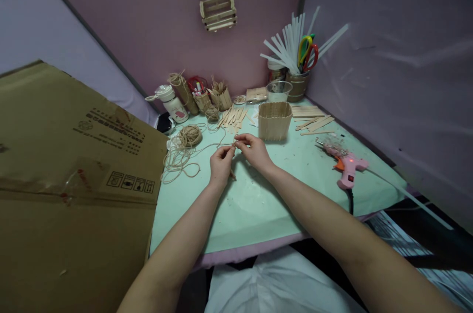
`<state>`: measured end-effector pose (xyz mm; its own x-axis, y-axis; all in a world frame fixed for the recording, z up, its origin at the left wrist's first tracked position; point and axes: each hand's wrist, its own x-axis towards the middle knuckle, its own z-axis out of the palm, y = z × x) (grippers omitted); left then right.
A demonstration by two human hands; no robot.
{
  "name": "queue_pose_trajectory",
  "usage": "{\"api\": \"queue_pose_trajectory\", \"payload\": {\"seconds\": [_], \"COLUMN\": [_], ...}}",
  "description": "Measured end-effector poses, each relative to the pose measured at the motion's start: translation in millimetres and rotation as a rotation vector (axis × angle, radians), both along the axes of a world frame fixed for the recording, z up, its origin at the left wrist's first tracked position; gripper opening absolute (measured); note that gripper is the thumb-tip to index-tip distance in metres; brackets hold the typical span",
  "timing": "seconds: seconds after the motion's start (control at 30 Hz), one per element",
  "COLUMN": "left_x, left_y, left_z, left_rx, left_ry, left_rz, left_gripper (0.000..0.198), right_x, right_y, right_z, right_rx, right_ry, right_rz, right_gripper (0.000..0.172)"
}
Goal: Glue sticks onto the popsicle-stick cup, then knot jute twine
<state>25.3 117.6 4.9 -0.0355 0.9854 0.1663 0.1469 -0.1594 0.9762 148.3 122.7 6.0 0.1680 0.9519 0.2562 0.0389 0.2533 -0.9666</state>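
Note:
My left hand (220,164) and my right hand (254,150) meet over the middle of the table, fingertips pinched close together. Between them runs a strand of jute twine (210,145), which leads left to loose coils and a twine ball (190,135). Both hands are closed on this strand; the exact point of the pinch is partly hidden by the fingers. A short end of twine shows below my left palm. Just beyond my right hand stands a basket made of wooden craft sticks (274,123), upright and touched by neither hand.
At right lies a pink glue gun (347,167) with its cord. Craft sticks (316,123) lie behind it, and smaller sticks (232,118) left of the basket. A white bottle (173,103) and cups line the back. A large cardboard box (81,180) borders the left.

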Motion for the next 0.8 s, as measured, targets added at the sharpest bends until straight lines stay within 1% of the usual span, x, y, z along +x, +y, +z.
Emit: {"api": "queue_pose_trajectory", "payload": {"seconds": [0.17,0.3,0.57,0.63,0.8], "left_x": [-0.1,0.8,1.5,0.8,-1.5], "left_y": [-0.1,1.2,5.1,6.1,6.3], "left_z": [-0.4,-1.4,-3.8,-3.5,1.8], "left_rx": [0.011,0.019,-0.091,-0.130,-0.211], "left_ry": [0.012,-0.055,-0.205,-0.261,-0.379], "left_rz": [0.014,0.023,0.018,-0.013,-0.142], "left_gripper": [0.018,0.017,0.018,0.020,0.023], "right_x": [-0.1,0.3,0.2,0.0,0.0], "right_y": [-2.0,-0.9,1.0,1.8,2.9], "right_z": [3.3,3.8,2.6,2.1,3.1], "right_rx": [0.040,0.028,-0.011,-0.034,-0.117], "right_ry": [-0.076,-0.080,-0.028,0.013,0.160], "right_rz": [-0.021,-0.009,0.025,0.048,0.088], "right_gripper": [0.011,0.010,0.009,0.009,0.010]}}
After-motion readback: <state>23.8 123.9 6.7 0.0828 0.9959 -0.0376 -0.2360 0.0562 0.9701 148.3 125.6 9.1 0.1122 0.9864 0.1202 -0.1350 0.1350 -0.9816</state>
